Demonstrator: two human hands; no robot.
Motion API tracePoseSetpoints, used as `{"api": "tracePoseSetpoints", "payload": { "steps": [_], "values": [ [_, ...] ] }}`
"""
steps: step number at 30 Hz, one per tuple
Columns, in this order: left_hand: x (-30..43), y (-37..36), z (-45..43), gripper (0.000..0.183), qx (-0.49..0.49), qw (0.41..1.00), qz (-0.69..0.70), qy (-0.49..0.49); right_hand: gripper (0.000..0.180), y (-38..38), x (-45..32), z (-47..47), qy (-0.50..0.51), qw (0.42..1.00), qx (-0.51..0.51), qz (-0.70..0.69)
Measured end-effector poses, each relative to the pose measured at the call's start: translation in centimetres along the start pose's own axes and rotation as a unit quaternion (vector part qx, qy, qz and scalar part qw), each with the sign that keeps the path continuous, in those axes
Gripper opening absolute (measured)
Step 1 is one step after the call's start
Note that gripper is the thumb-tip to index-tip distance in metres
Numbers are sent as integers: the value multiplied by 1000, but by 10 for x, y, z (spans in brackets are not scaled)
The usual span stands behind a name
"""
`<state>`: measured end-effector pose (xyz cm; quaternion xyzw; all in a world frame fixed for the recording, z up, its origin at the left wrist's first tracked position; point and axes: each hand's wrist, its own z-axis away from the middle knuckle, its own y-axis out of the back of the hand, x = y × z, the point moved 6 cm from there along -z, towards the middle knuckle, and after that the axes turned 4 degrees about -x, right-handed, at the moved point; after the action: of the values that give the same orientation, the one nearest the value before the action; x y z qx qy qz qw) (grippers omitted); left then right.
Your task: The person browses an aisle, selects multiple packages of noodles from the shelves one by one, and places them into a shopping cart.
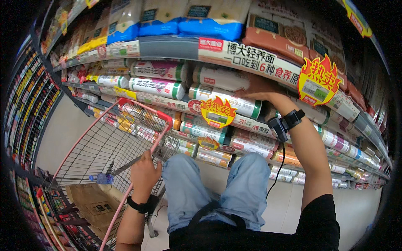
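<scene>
My left hand [145, 172] is closed around the pink side rail of a wire shopping cart [128, 192]. My right hand [258, 89] reaches into a shelf of cylindrical noodle packs, under the printed shelf strip. It touches or lies just against a white noodle roll with green ends [226, 98]. Another noodle roll [216, 77] lies behind, at the fingertips. Shadow blurs the fingers, so their grip cannot be made out. To the left on the same shelf are noodle rolls with purple and green print [157, 87].
Inside the cart are a brown paper bag [94, 207] and a plastic bottle [103, 178]. Flame-shaped price signs [218, 112] jut from the shelf edges. Large flat noodle packs [210, 18] stand on the shelf above; more rolls [204, 133] fill lower shelves. A black cable [279, 175] hangs from my right wrist.
</scene>
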<state>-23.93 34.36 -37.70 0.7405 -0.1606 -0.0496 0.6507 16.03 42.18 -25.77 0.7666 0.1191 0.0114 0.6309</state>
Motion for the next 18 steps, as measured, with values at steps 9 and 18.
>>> {"api": "tracePoseSetpoints", "payload": {
  "steps": [9, 18],
  "values": [
    [-13, 7, 15, 43, 12, 1000, -7, 3, 72, 9, -47, 46, -130, 991, -39, 19],
    [9, 29, 25, 65, 88, 955, 261, -109, 68, 46, -122, 130, 81, 978, 189, -13]
  ]
}}
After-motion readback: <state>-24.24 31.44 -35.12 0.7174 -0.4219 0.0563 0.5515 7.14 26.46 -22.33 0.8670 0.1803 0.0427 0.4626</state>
